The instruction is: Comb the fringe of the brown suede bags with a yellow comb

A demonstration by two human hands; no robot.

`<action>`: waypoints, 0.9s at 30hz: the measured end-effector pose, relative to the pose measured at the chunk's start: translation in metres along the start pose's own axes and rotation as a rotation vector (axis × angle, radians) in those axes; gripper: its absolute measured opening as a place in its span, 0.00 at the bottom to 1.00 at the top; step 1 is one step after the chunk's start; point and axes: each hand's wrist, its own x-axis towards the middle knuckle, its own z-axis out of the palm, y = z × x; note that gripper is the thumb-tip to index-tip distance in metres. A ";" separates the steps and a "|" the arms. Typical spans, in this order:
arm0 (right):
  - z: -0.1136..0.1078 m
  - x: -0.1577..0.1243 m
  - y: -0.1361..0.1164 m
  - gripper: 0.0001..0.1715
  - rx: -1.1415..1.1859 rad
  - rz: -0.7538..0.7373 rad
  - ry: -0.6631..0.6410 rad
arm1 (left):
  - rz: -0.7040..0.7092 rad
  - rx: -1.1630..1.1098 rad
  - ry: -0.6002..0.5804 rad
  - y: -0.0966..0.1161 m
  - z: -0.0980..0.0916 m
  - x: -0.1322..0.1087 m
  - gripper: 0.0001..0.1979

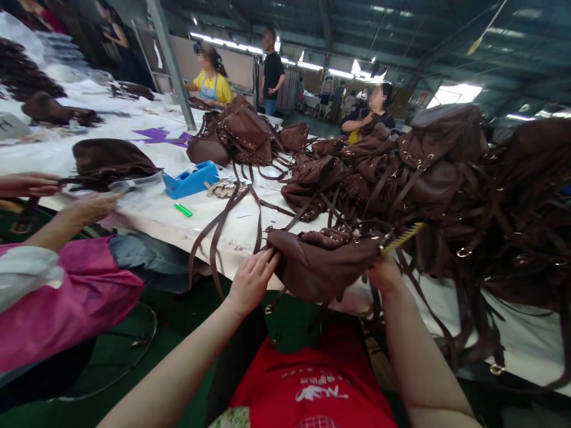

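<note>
- We see a brown drawstring bag (323, 267) to the right of the blue tape dispenser (191, 180) and nearer us.
- Our left hand (250, 279) has its fingers together, clamped on the bag's left edge.
- Our right hand (384, 273) meets the bag's right end, beside a yellow toothed strip (405, 239); we cannot tell how its fingers close.
- Right of the dispenser, we see heaped brown bags (446, 178).
</note>
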 end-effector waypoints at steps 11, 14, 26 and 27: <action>-0.051 -0.058 0.014 0.22 -0.338 -0.046 0.320 | -0.636 -0.389 -0.081 0.035 0.042 0.004 0.25; -0.033 -0.064 0.004 0.23 -0.392 -0.088 0.221 | -0.637 -0.252 -0.011 0.005 0.051 0.046 0.26; -0.025 -0.095 0.025 0.21 -0.449 -0.042 0.042 | -0.710 -0.320 -0.474 -0.027 0.086 0.095 0.15; -0.025 -0.097 0.026 0.23 -0.454 -0.042 0.005 | -0.710 -0.345 -0.466 -0.022 0.082 0.098 0.16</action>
